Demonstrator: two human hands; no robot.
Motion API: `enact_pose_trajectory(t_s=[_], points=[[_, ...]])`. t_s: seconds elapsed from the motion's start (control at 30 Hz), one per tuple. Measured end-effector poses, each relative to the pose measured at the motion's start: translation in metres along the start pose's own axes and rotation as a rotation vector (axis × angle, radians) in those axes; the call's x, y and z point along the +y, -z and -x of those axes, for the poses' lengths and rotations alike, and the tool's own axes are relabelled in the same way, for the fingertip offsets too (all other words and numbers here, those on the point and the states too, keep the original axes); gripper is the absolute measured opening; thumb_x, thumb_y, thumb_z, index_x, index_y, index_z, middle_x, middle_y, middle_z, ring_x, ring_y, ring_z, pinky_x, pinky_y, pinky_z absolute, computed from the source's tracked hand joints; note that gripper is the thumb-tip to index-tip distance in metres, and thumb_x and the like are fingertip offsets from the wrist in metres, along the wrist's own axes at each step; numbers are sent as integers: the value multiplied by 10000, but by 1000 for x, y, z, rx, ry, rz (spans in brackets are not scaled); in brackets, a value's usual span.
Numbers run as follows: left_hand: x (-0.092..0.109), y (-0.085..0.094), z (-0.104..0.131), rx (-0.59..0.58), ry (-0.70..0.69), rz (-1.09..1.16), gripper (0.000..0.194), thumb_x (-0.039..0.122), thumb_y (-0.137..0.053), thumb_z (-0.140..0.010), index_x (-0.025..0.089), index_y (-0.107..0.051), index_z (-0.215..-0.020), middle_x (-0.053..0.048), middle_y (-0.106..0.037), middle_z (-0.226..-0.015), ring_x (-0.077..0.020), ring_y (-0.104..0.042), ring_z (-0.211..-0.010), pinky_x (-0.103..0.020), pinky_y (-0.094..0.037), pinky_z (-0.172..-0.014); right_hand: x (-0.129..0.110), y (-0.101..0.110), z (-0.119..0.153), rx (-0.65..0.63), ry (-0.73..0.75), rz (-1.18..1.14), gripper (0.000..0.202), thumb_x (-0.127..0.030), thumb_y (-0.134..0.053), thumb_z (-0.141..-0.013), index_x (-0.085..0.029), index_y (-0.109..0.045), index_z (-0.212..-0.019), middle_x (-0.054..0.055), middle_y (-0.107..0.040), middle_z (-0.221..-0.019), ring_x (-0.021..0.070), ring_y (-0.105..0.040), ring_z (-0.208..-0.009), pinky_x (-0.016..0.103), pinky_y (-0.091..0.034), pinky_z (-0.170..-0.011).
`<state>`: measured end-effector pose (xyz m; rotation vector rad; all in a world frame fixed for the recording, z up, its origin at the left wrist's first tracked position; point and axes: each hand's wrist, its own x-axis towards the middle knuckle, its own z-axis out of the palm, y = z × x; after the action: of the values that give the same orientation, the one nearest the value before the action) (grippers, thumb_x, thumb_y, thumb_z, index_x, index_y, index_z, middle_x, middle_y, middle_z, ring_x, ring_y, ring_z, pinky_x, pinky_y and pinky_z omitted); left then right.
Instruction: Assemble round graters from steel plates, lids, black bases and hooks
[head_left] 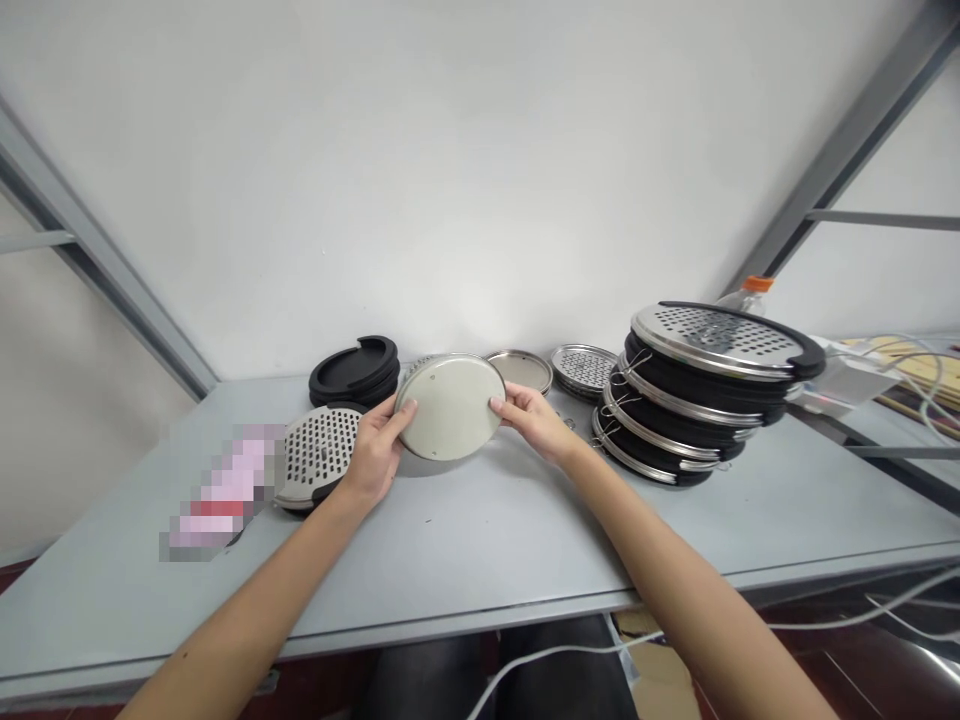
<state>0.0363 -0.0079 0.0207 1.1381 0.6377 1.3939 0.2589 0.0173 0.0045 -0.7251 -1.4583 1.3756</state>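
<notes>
A smooth, round metal disc is held tilted up above the table, its plain pale face toward me. My left hand is closed on its left edge, thumb on the face. On the opposite edge, my right hand pinches it with the thumb in front; the fingers behind are mostly hidden. Part of a perforated metal piece shows behind the disc's upper left. Beside my left hand lies a perforated metal disc in a black holder. Several black round rims are stacked behind it.
At right stands a tall stack of perforated discs with black rims and wire loops. Near the wall lie plain metal discs and perforated discs. A blurred pink object is at left. An orange-capped bottle stands behind the stack.
</notes>
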Motion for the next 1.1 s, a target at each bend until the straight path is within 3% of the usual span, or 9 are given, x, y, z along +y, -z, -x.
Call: enact_pose_trajectory(t_s=[0.17,0.33,0.73,0.87,1.0,1.1], points=[[-5,0,2,-47,-9,-99,351,337,-675,-818,157,-678,-1119,-90,-697,-1089,-247,-621,-1051,-355,-479,-933,-3,4,0,30,35,-30,397,-393,-667,-803,-200,-632,-1149,42,-698,-984,151,-635,-828,264,-496,-761],[-10,0,2,-19,-45,-288,400,401,-660,-822,162,-667,-1142,-79,-709,-1055,-253,-635,-1026,-357,-491,-908,-2,4,0,20,42,2,410,-399,-667,-801,-208,-631,-1162,44,-687,-1033,169,-621,-905,271,-477,-798],[-9,4,2,-45,-245,-625,399,422,-575,-876,156,-643,-1166,-86,-675,-1150,-240,-623,-1070,-344,-474,-951,-6,7,2,37,132,76,408,-362,-695,-777,-226,-639,-1158,35,-691,-1024,179,-616,-919,298,-474,-824],[-12,4,4,3,-288,-708,395,402,-568,-882,184,-614,-1208,-75,-630,-1235,-236,-573,-1156,-361,-419,-1024,-6,7,1,121,179,158,379,-366,-710,-754,-214,-667,-1098,38,-697,-1029,203,-624,-939,331,-487,-838],[-12,3,5,46,-274,-725,430,405,-555,-888,199,-558,-1266,-80,-572,-1310,-237,-533,-1207,-367,-414,-1030,-5,5,3,256,318,343,313,-318,-726,-735,-212,-698,-1028,38,-714,-1015,224,-635,-950,357,-483,-866],[-12,2,6,58,-236,-749,418,419,-488,-923,196,-546,-1271,-89,-568,-1311,-238,-535,-1202,-375,-408,-1026,-7,-2,7,254,410,532,289,-285,-705,-752,-218,-700,-1033,49,-718,-1018,232,-646,-936,366,-484,-864]])
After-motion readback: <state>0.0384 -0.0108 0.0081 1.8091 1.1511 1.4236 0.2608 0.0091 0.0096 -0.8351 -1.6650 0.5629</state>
